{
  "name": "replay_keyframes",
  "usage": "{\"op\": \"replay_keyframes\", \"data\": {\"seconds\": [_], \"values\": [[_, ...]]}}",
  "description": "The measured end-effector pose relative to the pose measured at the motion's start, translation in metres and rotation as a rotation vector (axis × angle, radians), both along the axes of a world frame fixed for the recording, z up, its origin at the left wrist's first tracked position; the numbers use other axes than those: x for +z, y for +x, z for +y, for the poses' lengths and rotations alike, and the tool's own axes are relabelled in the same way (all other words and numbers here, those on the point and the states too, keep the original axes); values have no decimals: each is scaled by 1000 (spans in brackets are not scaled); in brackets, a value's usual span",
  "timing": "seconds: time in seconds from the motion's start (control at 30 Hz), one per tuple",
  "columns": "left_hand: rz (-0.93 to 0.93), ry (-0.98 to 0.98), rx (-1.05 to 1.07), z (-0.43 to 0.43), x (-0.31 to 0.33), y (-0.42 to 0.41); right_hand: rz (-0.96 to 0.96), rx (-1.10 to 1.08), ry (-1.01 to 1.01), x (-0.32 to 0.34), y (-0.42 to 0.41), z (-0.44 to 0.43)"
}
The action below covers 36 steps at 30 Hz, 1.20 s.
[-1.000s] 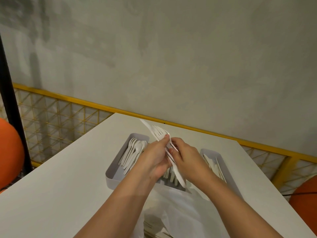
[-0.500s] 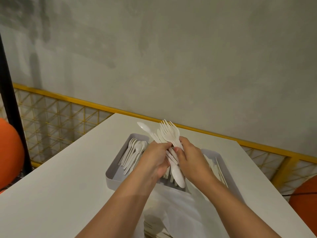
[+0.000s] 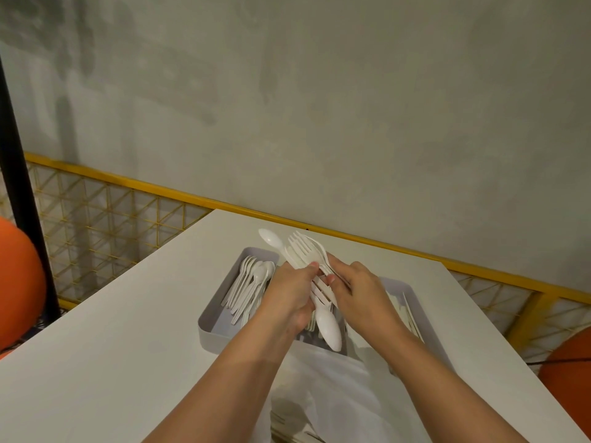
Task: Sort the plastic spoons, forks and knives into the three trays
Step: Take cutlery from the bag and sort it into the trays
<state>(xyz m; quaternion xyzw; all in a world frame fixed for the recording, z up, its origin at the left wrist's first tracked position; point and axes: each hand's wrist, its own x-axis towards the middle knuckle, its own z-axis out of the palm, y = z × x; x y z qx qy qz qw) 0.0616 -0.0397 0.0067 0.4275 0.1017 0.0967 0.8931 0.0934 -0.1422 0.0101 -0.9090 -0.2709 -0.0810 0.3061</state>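
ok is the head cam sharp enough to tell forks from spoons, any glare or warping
Head view: dim, even light, no glare; tines on the held forks and the spoon bowl read clearly; white cutlery in the right tray is low-contrast; the wide angle bows the yellow rail and tilts the black pole at the left edge.

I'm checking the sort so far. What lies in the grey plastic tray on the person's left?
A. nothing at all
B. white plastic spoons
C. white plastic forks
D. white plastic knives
B: the grey plastic tray holds a loose pile of white plastic spoons, their oval bowls plainly showing at the far end.
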Motion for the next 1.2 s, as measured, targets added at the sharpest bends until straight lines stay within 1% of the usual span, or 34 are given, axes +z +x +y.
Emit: {"op": "replay_keyframes", "data": {"seconds": [0.1,0.17,0.27,0.33,0.43,0.57,0.63,0.73,0.87,1.03,1.17,1.2], "values": [[-8,18,-1,0,0,0,15,1,-15,0,-3,0],[-20,34,-8,0,-1,1,-12,-9,-36,0,-5,1],[-10,39,-15,1,-2,1,-43,-4,45,-1,-9,1],[5,35,-15,2,-3,1,-79,39,78,-2,-11,0],[28,68,-11,3,-4,1,-104,49,-53,0,-12,-1],[47,117,4,6,-6,1,-8,32,-308,10,-13,1],[58,164,-14,7,-5,0,51,55,-385,15,-14,1],[60,173,-71,8,-2,-2,105,38,-468,21,-17,2],[27,164,-99,19,4,-2,84,-37,-428,21,-7,-2],[-14,129,21,46,6,0,84,-131,-362,16,5,-9],[-36,121,44,59,4,0,195,-188,-341,1,21,-4],[-37,118,46,61,4,1,226,-204,-373,-4,27,0]]}}
